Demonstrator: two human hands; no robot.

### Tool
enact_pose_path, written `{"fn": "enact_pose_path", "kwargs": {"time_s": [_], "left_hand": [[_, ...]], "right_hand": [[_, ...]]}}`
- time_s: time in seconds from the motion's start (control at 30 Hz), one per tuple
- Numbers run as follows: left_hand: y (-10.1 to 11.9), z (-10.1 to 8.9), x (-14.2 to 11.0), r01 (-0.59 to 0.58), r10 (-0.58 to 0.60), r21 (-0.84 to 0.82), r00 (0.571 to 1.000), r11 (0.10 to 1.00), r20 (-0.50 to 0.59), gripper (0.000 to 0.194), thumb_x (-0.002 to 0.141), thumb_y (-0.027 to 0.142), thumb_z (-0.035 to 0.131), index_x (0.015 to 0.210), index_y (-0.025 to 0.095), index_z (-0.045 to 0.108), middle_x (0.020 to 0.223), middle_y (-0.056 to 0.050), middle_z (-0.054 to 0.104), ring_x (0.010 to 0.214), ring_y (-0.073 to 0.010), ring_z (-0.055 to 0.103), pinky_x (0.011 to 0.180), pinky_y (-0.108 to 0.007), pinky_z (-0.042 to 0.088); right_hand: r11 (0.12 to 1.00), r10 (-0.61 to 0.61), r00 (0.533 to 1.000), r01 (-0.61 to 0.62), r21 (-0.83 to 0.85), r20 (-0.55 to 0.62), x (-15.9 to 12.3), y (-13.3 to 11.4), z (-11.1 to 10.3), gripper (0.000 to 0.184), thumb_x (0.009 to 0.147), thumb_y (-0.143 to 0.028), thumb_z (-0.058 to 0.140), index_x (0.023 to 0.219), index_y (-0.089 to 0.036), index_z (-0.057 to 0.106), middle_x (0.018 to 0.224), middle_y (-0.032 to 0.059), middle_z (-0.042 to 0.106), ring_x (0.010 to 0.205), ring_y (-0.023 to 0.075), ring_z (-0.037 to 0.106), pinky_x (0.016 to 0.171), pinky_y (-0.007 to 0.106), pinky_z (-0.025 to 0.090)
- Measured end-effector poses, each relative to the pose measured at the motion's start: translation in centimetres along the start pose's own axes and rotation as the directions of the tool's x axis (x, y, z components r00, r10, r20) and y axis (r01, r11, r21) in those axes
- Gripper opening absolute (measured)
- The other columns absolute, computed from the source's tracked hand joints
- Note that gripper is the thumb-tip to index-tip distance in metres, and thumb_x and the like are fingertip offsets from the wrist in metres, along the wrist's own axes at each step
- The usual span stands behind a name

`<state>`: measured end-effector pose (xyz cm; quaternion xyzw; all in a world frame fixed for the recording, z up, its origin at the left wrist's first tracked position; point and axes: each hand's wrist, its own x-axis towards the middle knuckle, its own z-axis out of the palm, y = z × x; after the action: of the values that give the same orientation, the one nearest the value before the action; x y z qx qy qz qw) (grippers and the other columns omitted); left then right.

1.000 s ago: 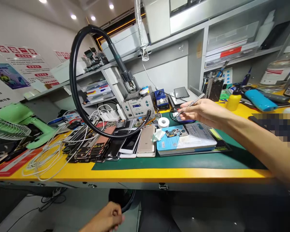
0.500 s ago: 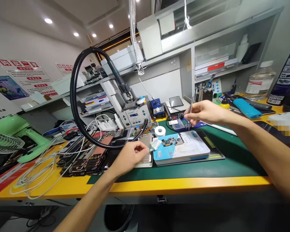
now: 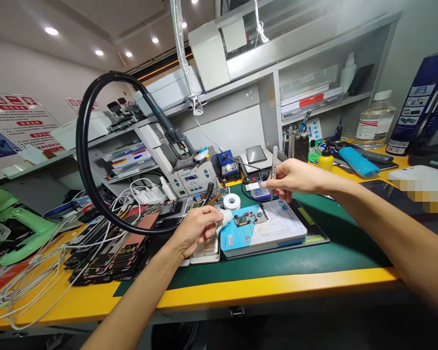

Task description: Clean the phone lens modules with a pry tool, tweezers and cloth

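My left hand (image 3: 200,227) is closed, its fingertips pinching a crumpled white wipe (image 3: 225,217) at the left edge of a box-like blue and white stack (image 3: 281,221). A small metal-framed part with round lenses (image 3: 248,218), perhaps a phone camera module, lies flat on top of that stack. Metal tweezers (image 3: 274,158) stand upright in my right hand (image 3: 290,179), which is shut on them behind the stack's far edge. The tweezer tips are partly hidden by the hand. Under my left hand rests a pale phone (image 3: 206,250).
A roll of white tape (image 3: 232,201) lies behind the stack. The black hose (image 3: 81,146) of a hot-air station (image 3: 193,177) loops at the left. Stacked phone parts (image 3: 113,248) and white cables (image 3: 32,272) cover the left side. A yellow bottle (image 3: 325,159) stands right.
The view has swung to the right, so things sit further left. My left hand has closed its fingers on the wipe. My right hand still holds the tweezers.
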<state>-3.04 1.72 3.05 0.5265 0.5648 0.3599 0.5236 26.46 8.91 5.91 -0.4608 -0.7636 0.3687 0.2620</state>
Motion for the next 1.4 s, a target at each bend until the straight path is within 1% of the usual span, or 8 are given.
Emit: {"fn": "enact_pose_path", "kwargs": {"time_s": [0.17, 0.3, 0.43, 0.5, 0.6, 0.7, 0.83, 1.4], "left_hand": [[0.6, -0.1, 0.9, -0.033, 0.034, -0.124, 0.999, 0.992, 0.008, 0.028, 0.069, 0.032, 0.081, 0.078, 0.017, 0.059, 0.047, 0.009, 0.044, 0.041, -0.0042, 0.032, 0.035, -0.013, 0.019], [0.1, -0.2, 1.5, -0.055, 0.059, -0.219, 0.998, 0.974, 0.014, 0.030, 0.068, 0.029, 0.080, 0.074, 0.019, 0.053, 0.048, 0.009, 0.043, 0.041, -0.0040, 0.033, 0.035, -0.013, 0.020], [-0.3, -0.2, 1.6, -0.026, 0.047, -0.305, 0.997, 0.952, 0.063, 0.031, 0.068, 0.027, 0.080, 0.073, 0.020, 0.050, 0.048, 0.009, 0.044, 0.041, -0.0040, 0.034, 0.035, -0.013, 0.022], [-0.4, -0.3, 1.4, -0.007, 0.038, -0.341, 0.996, 0.940, 0.085, 0.031, 0.068, 0.026, 0.080, 0.073, 0.020, 0.050, 0.048, 0.008, 0.045, 0.042, -0.0044, 0.036, 0.035, -0.013, 0.023], [-0.8, -0.5, 1.1, 0.031, 0.020, -0.379, 0.991, 0.925, 0.130, 0.030, 0.070, 0.025, 0.080, 0.072, 0.020, 0.050, 0.049, 0.007, 0.048, 0.043, -0.0045, 0.037, 0.036, -0.013, 0.025], [-1.2, -0.6, 0.9, 0.078, 0.002, -0.408, 0.981, 0.910, 0.193, 0.028, 0.073, 0.024, 0.080, 0.072, 0.019, 0.052, 0.049, 0.005, 0.050, 0.042, -0.0040, 0.037, 0.037, -0.013, 0.026], [-1.3, -0.7, 0.7, 0.120, -0.011, -0.430, 0.969, 0.895, 0.247, 0.025, 0.075, 0.023, 0.078, 0.071, 0.018, 0.053, 0.049, 0.004, 0.052, 0.040, -0.0036, 0.036, 0.036, -0.013, 0.025], [-1.0, -0.5, 0.5, 0.125, -0.007, -0.438, 0.965, 0.890, 0.262, 0.023, 0.074, 0.023, 0.076, 0.068, 0.018, 0.054, 0.047, 0.003, 0.053, 0.036, -0.0037, 0.036, 0.034, -0.013, 0.025]], "right_hand": [[0.921, -0.106, 0.994, 0.083, 0.382, 0.039, -0.4, -1.1, 1.8, 0.038, 0.072, -0.054, 0.086, 0.068, -0.017, 0.077, 0.059, 0.0042, 0.072, 0.053, 0.0195, 0.070, 0.052, 0.029, 0.056], [0.817, -0.107, 0.989, 0.028, 0.575, 0.104, -0.6, -1.6, 3.6, 0.030, 0.074, -0.043, 0.089, 0.086, -0.017, 0.081, 0.067, 0.0025, 0.074, 0.058, 0.0173, 0.070, 0.060, 0.030, 0.059], [0.867, -0.120, 0.992, 0.090, 0.489, 0.028, -0.5, -1.4, 5.2, 0.026, 0.080, -0.044, 0.084, 0.072, -0.019, 0.081, 0.081, 0.0055, 0.079, 0.070, 0.0189, 0.073, 0.072, 0.031, 0.059], [0.896, -0.145, 0.989, 0.138, 0.421, -0.017, -0.6, -1.3, 5.9, 0.025, 0.083, -0.045, 0.081, 0.078, -0.021, 0.083, 0.081, 0.0056, 0.080, 0.075, 0.0212, 0.074, 0.075, 0.032, 0.059], [0.916, -0.117, 0.990, 0.140, 0.376, -0.083, -1.1, -1.3, 6.8, 0.025, 0.080, -0.046, 0.084, 0.095, -0.026, 0.086, 0.076, 0.0045, 0.080, 0.072, 0.0241, 0.074, 0.067, 0.033, 0.060], [0.930, -0.083, 0.986, 0.130, 0.345, -0.148, -1.6, -1.4, 7.4, 0.020, 0.074, -0.048, 0.087, 0.089, -0.035, 0.087, 0.072, 0.0027, 0.080, 0.065, 0.0263, 0.075, 0.060, 0.034, 0.063], [0.963, -0.123, 0.971, 0.167, 0.214, -0.205, -1.6, -1.8, 7.8, 0.016, 0.071, -0.052, 0.088, 0.083, -0.041, 0.087, 0.077, 0.0022, 0.082, 0.066, 0.0297, 0.076, 0.058, 0.036, 0.067], [0.971, -0.200, 0.957, 0.223, 0.090, -0.212, -1.8, -2.4, 8.1, 0.008, 0.075, -0.052, 0.085, 0.081, -0.048, 0.086, 0.087, -0.0015, 0.084, 0.077, 0.0317, 0.079, 0.068, 0.038, 0.071]]}}
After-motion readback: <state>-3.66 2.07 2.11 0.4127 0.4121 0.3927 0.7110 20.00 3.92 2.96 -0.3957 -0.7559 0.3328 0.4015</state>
